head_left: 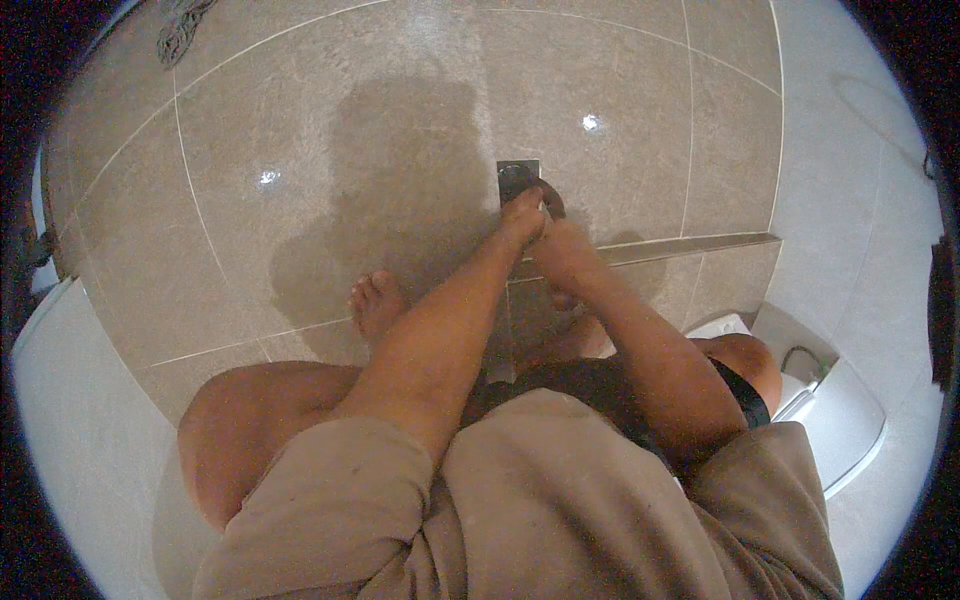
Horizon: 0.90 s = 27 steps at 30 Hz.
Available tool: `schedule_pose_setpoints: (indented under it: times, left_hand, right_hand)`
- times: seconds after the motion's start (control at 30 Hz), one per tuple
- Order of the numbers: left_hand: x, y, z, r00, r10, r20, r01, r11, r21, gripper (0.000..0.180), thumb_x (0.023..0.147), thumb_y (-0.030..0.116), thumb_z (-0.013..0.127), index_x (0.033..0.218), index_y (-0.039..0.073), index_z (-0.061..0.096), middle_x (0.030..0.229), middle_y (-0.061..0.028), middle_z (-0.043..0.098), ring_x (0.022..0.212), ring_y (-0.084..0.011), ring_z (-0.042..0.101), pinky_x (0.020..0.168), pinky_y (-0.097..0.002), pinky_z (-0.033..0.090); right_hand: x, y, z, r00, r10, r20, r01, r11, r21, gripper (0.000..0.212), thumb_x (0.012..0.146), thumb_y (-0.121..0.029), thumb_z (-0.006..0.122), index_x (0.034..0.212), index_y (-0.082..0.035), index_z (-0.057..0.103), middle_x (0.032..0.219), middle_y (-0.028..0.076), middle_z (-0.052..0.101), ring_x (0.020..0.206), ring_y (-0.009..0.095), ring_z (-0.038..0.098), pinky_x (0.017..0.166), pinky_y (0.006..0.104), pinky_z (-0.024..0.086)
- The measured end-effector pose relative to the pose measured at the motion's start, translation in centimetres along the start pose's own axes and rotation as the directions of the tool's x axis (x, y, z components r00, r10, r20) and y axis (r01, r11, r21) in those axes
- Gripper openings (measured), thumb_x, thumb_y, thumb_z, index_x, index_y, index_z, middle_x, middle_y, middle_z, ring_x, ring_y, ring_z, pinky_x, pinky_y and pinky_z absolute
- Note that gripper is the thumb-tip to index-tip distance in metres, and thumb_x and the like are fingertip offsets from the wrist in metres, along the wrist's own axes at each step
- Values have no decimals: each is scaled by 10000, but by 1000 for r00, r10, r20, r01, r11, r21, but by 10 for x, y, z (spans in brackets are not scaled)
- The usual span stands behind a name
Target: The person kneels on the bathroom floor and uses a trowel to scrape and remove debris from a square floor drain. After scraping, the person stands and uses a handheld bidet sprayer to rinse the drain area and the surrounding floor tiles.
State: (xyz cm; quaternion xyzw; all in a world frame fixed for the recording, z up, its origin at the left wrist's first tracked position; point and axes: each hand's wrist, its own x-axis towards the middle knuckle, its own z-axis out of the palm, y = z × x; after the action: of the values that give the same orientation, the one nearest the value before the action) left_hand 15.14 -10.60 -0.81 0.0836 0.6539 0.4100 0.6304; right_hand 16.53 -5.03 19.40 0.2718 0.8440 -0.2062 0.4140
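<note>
A small square floor drain (510, 171) with a dark opening is set in the tiled floor in front of me. My left hand (523, 216) is at its near edge, fingers curled and reaching down. Beside it, my right hand (563, 248) is closed, very near or touching the left. A dark brown curved piece (553, 197) arcs from the drain toward my hands; its kind does not show. Something small and pale shows between the hands. The fingertips are mostly hidden, so I cannot make out what either hand grips.
A low tiled ledge (690, 243) runs from near my right hand to the right wall (850, 170). A white toilet (840, 425) stands at my right. Grey stringy strands (178, 38) lie at the far left. My bare left foot (377, 305) rests on the floor.
</note>
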Motion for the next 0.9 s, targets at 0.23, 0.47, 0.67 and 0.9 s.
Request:
schedule_pose_setpoints:
  times: [0.23,0.47,0.67,0.9]
  left_hand:
    - [27,-25,-2,975,162,-151,-112,949,295,543,1001,169,389,1536,108,456,1599,-126,438,1473,-315,416,1246,-465,273]
    - [-11,15,-2,991,110,-82,-61,889,454,528,1026,194,373,1542,103,439,1575,-142,458,1441,-319,452,1224,-492,299]
    - [14,-34,27,948,-134,-289,146,989,20,479,1016,235,447,1463,67,488,1250,-161,686,1150,-325,666,968,-507,525]
    - [-61,16,29,887,-462,28,236,400,-886,386,1023,343,549,1318,93,555,1105,-137,659,894,-330,669,742,-542,550]
  right_hand:
    - [33,11,-60,969,-120,214,159,972,-175,275,902,-220,608,968,13,738,789,192,724,808,303,748,730,438,586]
    - [27,46,-83,904,-179,388,178,983,38,283,915,-232,600,812,25,661,715,173,710,629,274,726,613,416,578]
    - [-14,52,-9,990,-35,-140,45,996,72,341,952,-295,577,949,42,623,789,255,703,724,425,721,691,517,578]
    - [-43,77,6,998,48,-26,-50,996,-79,365,1011,-243,496,1275,-26,623,974,313,701,915,481,695,784,578,552]
